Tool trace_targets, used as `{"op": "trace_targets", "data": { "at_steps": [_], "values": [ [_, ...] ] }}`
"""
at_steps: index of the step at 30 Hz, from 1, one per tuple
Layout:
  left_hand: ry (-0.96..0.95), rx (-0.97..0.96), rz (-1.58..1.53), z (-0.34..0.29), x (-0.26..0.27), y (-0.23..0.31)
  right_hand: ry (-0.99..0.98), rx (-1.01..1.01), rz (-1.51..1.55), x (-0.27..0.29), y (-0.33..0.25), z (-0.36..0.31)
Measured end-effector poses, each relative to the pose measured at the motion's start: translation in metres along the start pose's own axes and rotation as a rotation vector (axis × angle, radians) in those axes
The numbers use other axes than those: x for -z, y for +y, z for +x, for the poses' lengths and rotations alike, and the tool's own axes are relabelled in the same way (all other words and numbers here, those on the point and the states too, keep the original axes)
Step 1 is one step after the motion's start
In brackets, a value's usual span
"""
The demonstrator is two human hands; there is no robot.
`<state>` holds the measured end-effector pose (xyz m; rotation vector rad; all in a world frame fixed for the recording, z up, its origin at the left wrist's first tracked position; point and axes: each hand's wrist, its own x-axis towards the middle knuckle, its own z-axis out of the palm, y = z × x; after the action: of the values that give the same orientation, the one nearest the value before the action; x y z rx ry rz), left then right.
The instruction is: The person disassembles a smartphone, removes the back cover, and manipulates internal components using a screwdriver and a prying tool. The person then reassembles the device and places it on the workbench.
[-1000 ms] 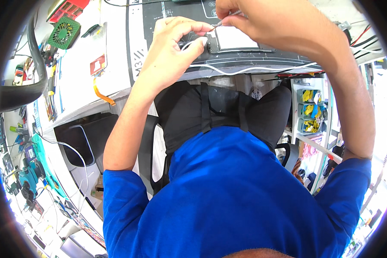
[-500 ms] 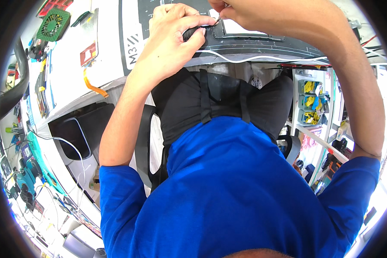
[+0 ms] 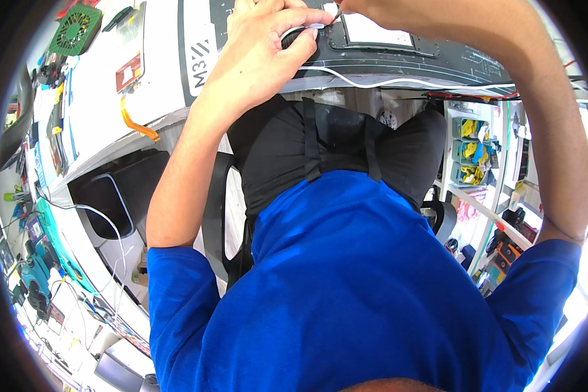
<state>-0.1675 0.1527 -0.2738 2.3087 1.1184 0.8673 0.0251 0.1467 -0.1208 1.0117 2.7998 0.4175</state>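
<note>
My left hand (image 3: pixel 261 46) rests on a black printed work mat (image 3: pixel 405 68), with its thumb and forefinger brought close together. A small pale bit (image 3: pixel 317 26) shows by those fingertips, too small to name. Beneath the palm lies a dark, rounded, ribbed object (image 3: pixel 296 37), mostly covered. At the top edge my right hand (image 3: pixel 366 8), partly cut off, pinches a thin dark tool (image 3: pixel 337 13) whose tip comes near the left fingertips. Just right of them, a flat black frame (image 3: pixel 428 47) with a white rectangular panel (image 3: pixel 379 31) lies on the mat.
A white cable (image 3: pixel 372 83) runs along the table's front edge. At the left are a green fan (image 3: pixel 75 30), a small reddish-brown part (image 3: pixel 129 72) and an orange flat ribbon (image 3: pixel 137 124) hanging over the edge. Shelves with bins (image 3: pixel 470 151) stand at the lower right.
The whole view has shifted slightly, and the mat and hands sit higher in it. The pale bit at my left fingertips shows more now. Both hands keep nearly the same pose.
</note>
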Motion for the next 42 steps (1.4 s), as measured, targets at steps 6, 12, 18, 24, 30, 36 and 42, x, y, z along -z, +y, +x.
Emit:
{"op": "trace_targets", "data": {
  "at_steps": [6, 12, 18, 24, 30, 36, 42],
  "values": [
    [-0.013, -0.021, 0.0, 0.003, -0.002, 0.0, -0.2, -0.095, 0.132, -0.003, 0.014, 0.01],
    [0.003, -0.008, 0.012, -0.002, -0.002, -0.002, 0.356, 0.218, -0.102, -0.058, 0.05, -0.019],
    [-0.008, 0.057, -0.011, 0.007, 0.0, 0.012, 0.124, 0.136, 0.175, -0.051, 0.04, 0.004],
    [-0.027, 0.153, 0.075, 0.004, 0.007, 0.021, -0.45, 0.009, 0.284, 0.005, 0.014, 0.056],
    [0.009, 0.153, 0.225, 0.004, -0.007, 0.017, -0.507, -0.076, 0.266, 0.005, 0.0, 0.061],
    [0.078, 0.1, 0.2, 0.003, -0.009, 0.021, -0.463, 0.108, 0.245, -0.007, 0.019, 0.064],
    [-0.036, 0.223, 0.206, 0.009, -0.004, 0.026, -0.616, 0.019, 0.232, 0.018, 0.013, 0.059]
  ]
}}
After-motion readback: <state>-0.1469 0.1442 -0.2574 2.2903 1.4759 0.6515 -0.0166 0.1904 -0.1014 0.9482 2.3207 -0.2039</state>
